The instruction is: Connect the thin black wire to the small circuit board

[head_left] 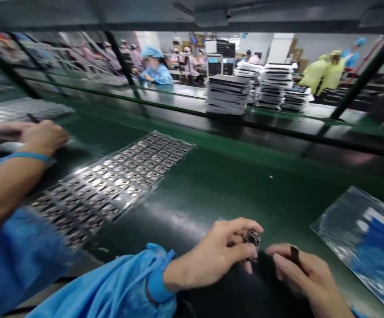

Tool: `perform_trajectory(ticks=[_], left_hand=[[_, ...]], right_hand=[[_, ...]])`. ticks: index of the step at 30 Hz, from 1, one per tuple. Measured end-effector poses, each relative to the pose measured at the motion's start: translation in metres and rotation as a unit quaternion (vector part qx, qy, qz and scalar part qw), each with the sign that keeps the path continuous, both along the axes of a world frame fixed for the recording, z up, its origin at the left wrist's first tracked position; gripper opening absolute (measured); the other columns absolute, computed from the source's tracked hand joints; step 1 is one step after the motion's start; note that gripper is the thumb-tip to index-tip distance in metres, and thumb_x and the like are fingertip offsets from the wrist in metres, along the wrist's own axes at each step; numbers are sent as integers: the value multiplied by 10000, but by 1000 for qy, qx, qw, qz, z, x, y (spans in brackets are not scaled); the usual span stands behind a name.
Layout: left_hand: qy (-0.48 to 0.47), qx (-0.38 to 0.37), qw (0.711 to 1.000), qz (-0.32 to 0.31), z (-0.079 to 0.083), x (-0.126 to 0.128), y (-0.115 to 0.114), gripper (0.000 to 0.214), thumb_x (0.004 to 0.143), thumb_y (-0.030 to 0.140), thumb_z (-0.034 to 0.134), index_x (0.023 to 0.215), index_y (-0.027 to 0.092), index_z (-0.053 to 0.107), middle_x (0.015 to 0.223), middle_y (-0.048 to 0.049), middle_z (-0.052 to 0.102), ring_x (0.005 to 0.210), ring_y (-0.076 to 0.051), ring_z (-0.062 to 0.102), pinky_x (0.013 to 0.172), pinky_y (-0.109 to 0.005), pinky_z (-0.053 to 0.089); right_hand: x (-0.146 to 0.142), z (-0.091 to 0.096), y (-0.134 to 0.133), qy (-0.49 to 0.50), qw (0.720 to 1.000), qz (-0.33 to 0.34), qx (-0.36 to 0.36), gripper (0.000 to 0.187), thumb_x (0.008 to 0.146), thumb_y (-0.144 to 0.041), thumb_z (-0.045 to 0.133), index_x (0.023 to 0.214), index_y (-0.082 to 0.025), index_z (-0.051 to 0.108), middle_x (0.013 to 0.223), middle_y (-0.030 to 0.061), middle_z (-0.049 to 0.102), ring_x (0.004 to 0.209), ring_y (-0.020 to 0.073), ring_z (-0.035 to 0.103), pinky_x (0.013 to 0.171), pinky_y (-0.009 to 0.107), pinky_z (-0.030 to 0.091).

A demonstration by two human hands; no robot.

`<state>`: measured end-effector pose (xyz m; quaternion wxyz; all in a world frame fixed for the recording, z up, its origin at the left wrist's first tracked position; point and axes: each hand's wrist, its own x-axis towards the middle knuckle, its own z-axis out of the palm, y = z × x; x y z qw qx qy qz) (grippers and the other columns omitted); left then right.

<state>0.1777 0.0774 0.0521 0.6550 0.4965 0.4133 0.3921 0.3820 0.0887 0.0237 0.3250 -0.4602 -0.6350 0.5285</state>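
In the head view my left hand [211, 251] is closed, pinching a small dark metallic part [252, 238] between thumb and fingers above the green work surface. Just right of it is my right hand [311, 274], its fingers curled and the thumb close against the index finger. A small dark strip [294, 255] lies across that index finger. Whether anything sits between those fingertips is hidden. Left of my hands, a clear tray [125, 201] holds rows of small metallic parts in its pockets.
At the left, a co-worker's hands [44, 134] work beside another clear tray [22, 108]. A clear plastic bag [337, 216] with something blue lies at the right. Stacks of flat dark and white pieces [228, 95] stand beyond the green frame bar. A shelf [112, 15] hangs overhead.
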Motion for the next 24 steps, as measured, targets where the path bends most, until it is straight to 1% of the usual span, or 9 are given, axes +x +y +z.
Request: perform_trajectory(ticks=[2,4,7,11,13,16,19,21,24], left_hand=[[-64,-28,997,-41,-13,22,6,306,774,254,599,1035,107,541,773,-44,586,655,-132,588,633,-259,480],[-94,-37,993,-53,-21,30,9,271,798,236,591,1031,109,535,780,-42,585,693,-131,579,664,-270,492],[-105,-41,991,-66,-26,26,11,200,833,197,562,1024,139,547,781,-11,565,696,-105,562,664,-247,499],[-97,-53,991,-69,-28,19,8,201,866,181,524,1064,161,551,816,-11,577,721,-100,565,683,-237,493],[-89,-58,992,-63,-28,19,9,207,866,170,514,1067,166,560,814,-9,580,710,-98,567,679,-233,486],[-79,-69,993,-49,-27,20,12,203,851,167,521,1043,159,587,788,-5,570,686,-99,563,657,-231,481],[-61,-98,992,-47,-23,21,17,235,846,167,520,1071,152,587,784,-7,572,681,-103,567,664,-235,474],[-47,-114,991,-60,-21,21,19,236,848,153,504,1064,140,597,787,-11,567,677,-98,559,672,-230,465],[-29,-121,988,-91,-17,21,20,208,851,140,486,1009,118,619,794,-16,554,677,-94,544,676,-225,456]], right_hand=[[-7,4,6,37,997,13,-69,372,759,-537,618,679,-178,670,545,9,532,461,109,405,425,232,279],[-10,6,10,70,990,-19,-124,351,754,-490,644,674,-148,642,556,14,538,442,82,364,413,216,212],[-12,9,14,111,977,-67,-169,289,741,-406,678,689,-129,617,558,7,538,434,58,337,437,209,203],[-14,11,23,136,966,-74,-205,236,679,-332,710,661,-120,609,528,-2,526,418,52,325,424,206,186],[-14,10,28,144,962,-68,-222,202,677,-298,712,646,-128,607,532,-6,525,423,53,328,419,203,186],[-13,9,29,134,967,-58,-207,181,710,-274,699,620,-145,610,571,-5,541,446,62,352,424,203,221],[-14,10,26,122,982,-63,-133,188,738,-240,674,575,-164,619,601,-5,563,497,82,425,470,210,301],[-15,11,25,134,984,-55,-102,168,755,-212,657,592,-181,636,598,-11,571,539,97,484,515,211,348],[-16,9,27,156,982,-23,-107,141,785,-203,644,644,-199,650,593,-23,568,560,102,524,542,204,387]])
